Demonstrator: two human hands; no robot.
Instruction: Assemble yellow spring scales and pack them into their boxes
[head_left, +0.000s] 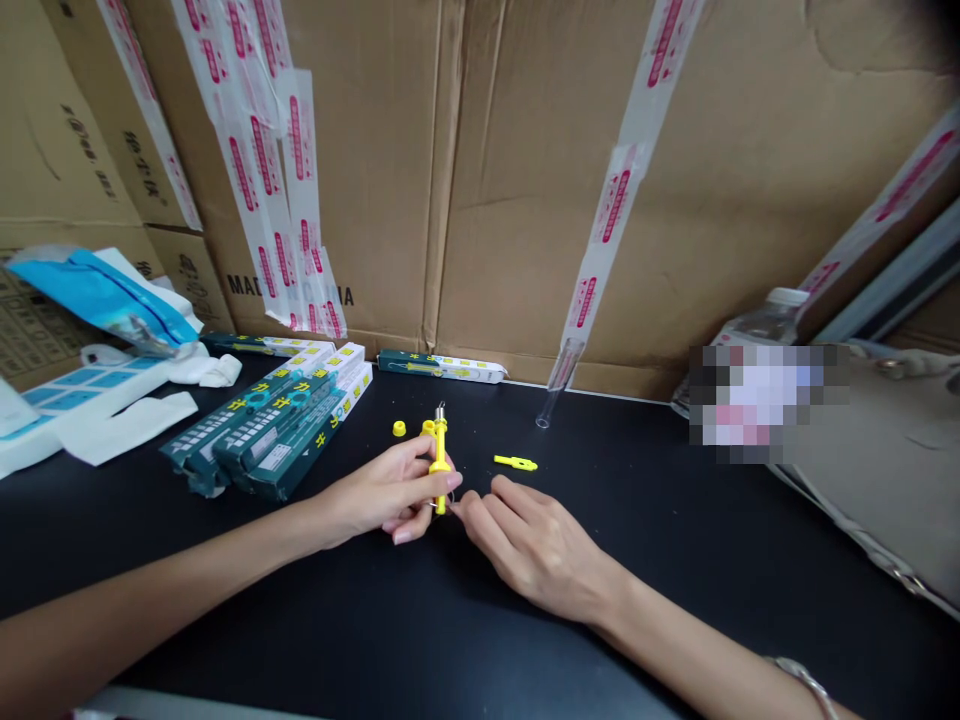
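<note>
My left hand (390, 490) grips a slim yellow tool (441, 450) upright between thumb and fingers; a metal tip tops it. Close to the tool's lower end, my right hand (540, 540) has its fingers pinched on a thin wire-like piece that is too small to make out clearly. A flat yellow piece (516, 463) lies on the black table beyond my right hand. Two small yellow caps sit behind my left hand, one (399, 428) in plain view and the other partly hidden by the tool and fingers.
Dark green and white boxes (277, 420) lie at the left, another (441, 366) against the cardboard wall (375, 180). A clear tube (560, 385) leans there. Far left are a blue packet (105, 290) and white tissue (127, 425); at right, a bottle (776, 318) and beige bag (877, 460).
</note>
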